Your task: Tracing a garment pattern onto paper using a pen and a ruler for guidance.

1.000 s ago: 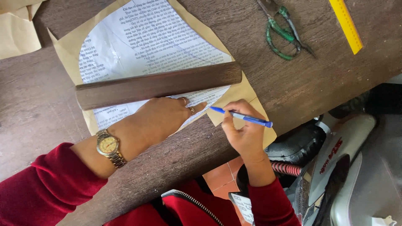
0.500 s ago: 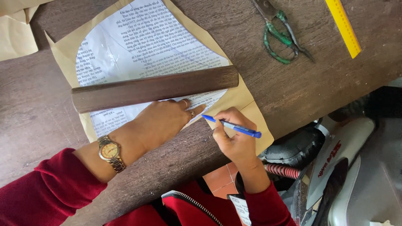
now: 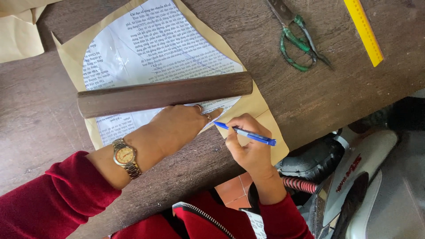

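A printed white sheet cut in a curved shape (image 3: 150, 48) lies on tan paper (image 3: 254, 106) on a dark wooden table (image 3: 310, 102). A long dark wooden bar (image 3: 164, 94) rests across both sheets. My left hand (image 3: 181, 126), with a gold wristwatch on the wrist, presses flat on the sheets just below the bar. My right hand (image 3: 250, 148) grips a blue pen (image 3: 245, 133), its tip touching the paper beside my left fingertips, at the edge of the white sheet.
Green-handled scissors (image 3: 301, 42) and a yellow ruler (image 3: 364, 31) lie at the table's far right. More tan paper (image 3: 17, 40) sits at the far left. A motor scooter (image 3: 354, 177) stands below the table edge on my right.
My right hand has carried the pen tip leftwards along the paper edge, closer to my left fingertips. My left hand and the bar hold their place.
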